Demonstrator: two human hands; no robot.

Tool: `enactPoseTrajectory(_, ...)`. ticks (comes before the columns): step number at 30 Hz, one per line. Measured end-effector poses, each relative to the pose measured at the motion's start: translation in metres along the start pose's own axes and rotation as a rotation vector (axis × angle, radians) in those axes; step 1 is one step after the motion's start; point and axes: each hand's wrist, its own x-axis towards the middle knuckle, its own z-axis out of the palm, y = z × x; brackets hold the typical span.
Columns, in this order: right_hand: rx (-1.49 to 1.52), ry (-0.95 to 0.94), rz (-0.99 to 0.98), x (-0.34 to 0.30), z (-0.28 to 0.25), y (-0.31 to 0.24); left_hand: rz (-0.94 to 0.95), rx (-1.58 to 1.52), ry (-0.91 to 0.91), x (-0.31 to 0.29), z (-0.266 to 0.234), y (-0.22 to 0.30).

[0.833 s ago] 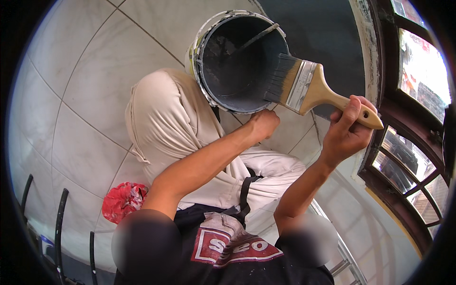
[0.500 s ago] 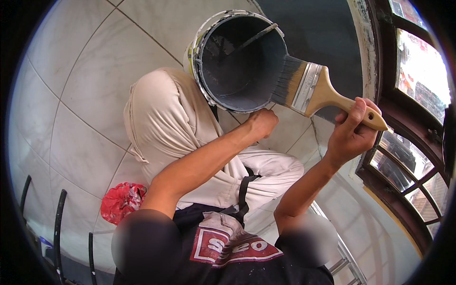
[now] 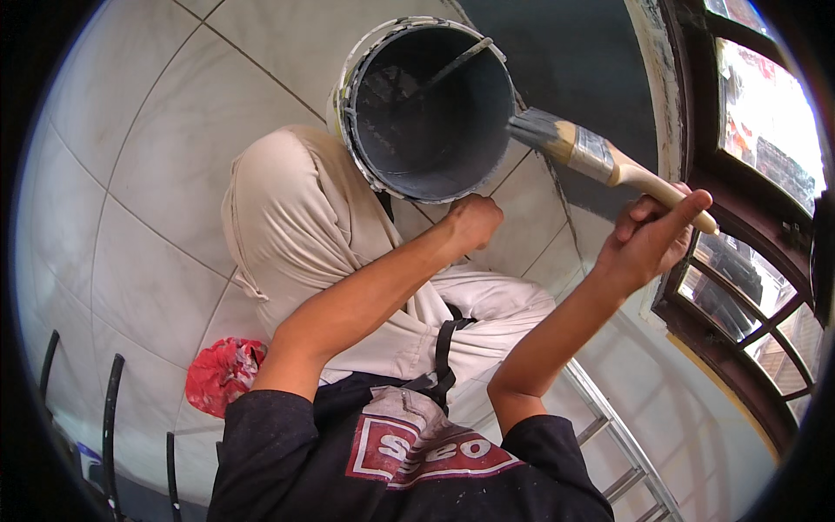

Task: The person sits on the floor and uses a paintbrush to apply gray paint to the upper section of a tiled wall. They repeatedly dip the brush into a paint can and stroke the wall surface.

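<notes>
In the right hand (image 3: 657, 230), a paintbrush (image 3: 591, 155) is being gripped narrowly by its handle, its grey bristles pointing leftward, away from that hand, toward the bucket (image 3: 491, 130). Just ahead of the left hand (image 3: 476, 221), the bucket is standing with a stick (image 3: 457, 66) inside. That hand is resting fist-like beside the rim; whether it is gripping is staying unclear. Behind it, leftward, a red bundle (image 3: 222, 374) is lying.

Left hand (image 3: 475, 221): palm hidden | stick (image 3: 457, 64): lower end indistinct | ladder (image 3: 622, 435): cut by lower edge
</notes>
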Motion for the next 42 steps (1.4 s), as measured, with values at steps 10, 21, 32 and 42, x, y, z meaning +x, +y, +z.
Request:
enactPoseTrajectory(10, 0.361, 0.054, 0.376, -0.007, 0.009, 0.04, 0.008, -0.034, 0.045, 0.002, 0.007, -0.005)
enactPoseTrajectory(21, 0.403, -0.126, 0.608, -0.007, -0.013, 0.071, 0.001, 0.028, 0.198, 0.003, 0.028, -0.01)
enactPoseTrajectory(32, 0.375, 0.045, 0.567, -0.006, -0.069, 0.089, -0.066, 0.115, -0.1, 0.005, 0.01, -0.014)
enactPoseTrajectory(42, 0.99, 0.346, 0.701, -0.107, -0.158, 0.166, 0.184, -1.263, 0.174, -0.013, 0.032, 0.102)
